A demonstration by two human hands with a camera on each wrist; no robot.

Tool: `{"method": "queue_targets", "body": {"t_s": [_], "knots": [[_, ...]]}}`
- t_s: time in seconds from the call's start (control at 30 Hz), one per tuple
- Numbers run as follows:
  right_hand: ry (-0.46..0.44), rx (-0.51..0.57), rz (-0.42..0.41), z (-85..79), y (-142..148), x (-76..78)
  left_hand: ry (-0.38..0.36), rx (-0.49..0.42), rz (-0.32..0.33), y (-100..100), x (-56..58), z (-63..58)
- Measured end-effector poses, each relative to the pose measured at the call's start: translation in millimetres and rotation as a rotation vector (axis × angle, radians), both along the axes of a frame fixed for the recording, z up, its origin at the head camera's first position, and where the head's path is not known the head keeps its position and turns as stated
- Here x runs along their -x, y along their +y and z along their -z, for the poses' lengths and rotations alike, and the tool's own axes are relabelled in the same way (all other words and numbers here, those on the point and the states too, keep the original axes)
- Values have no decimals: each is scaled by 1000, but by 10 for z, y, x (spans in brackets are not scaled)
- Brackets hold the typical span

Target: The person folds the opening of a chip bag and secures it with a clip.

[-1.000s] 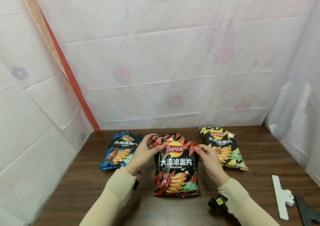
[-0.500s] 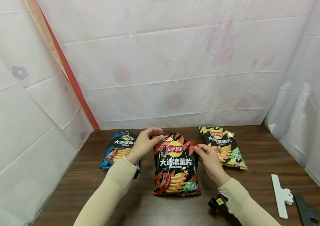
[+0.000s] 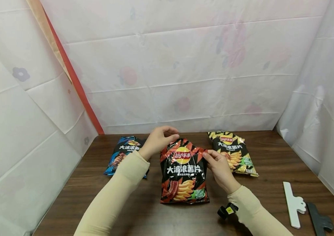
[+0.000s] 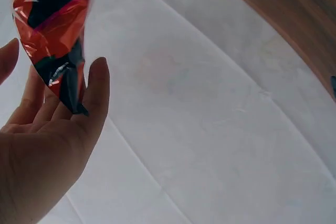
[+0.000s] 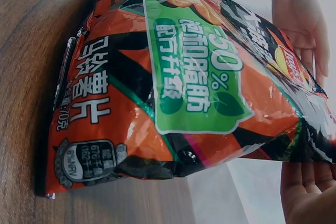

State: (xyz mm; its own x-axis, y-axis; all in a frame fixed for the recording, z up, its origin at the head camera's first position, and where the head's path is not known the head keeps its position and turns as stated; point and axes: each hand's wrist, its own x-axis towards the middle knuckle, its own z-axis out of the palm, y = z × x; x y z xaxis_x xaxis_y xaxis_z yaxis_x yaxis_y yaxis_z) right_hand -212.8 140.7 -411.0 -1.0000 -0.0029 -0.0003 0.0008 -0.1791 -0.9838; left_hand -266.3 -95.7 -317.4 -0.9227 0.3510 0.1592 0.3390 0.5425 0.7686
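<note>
A red-and-black chip bag [image 3: 184, 173] stands on its bottom edge on the wooden table, its front facing me. At its upper right corner my right hand [image 3: 221, 168] pinches the bag between thumb and fingers. My left hand [image 3: 158, 140] is at the upper left corner, thumb and fingers apart and loosely bent. Seen from the left wrist, the bag's corner [image 4: 58, 40] hangs in front of the left fingers [image 4: 97, 90], and the thumb stands off from it. The right wrist view shows the green label [image 5: 197, 72] and the right fingers [image 5: 302, 182] behind the bag.
To the left lies a blue chip bag [image 3: 121, 155], partly hidden by the left arm. A yellow-and-black chip bag [image 3: 245, 160] lies at the back right. At the right edge are a white clip [image 3: 293, 205] and a black clip [image 3: 318, 219]. White sheeting [image 3: 167, 65] walls the table [image 3: 75, 203].
My left hand has let go of the bag's upper left corner and moved up and right along the top. The right hand keeps its pinch; the bag stays nearly still.
</note>
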Motion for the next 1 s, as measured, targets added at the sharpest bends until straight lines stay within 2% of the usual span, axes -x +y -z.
{"method": "queue_targets", "body": {"t_s": [0.2,0.47,0.8,1.0], "knots": [[0,1,10,0,-7,-3,8,22,50,96,42,-43],[-5,-11,22,7,-7,-3,-33,77,125,160,57,-70],[17,-30,-7,-16,12,-26,-48,162,126,157,47,-82],[18,-38,10,-9,12,-29,-42,203,118,155,46,-93]]}}
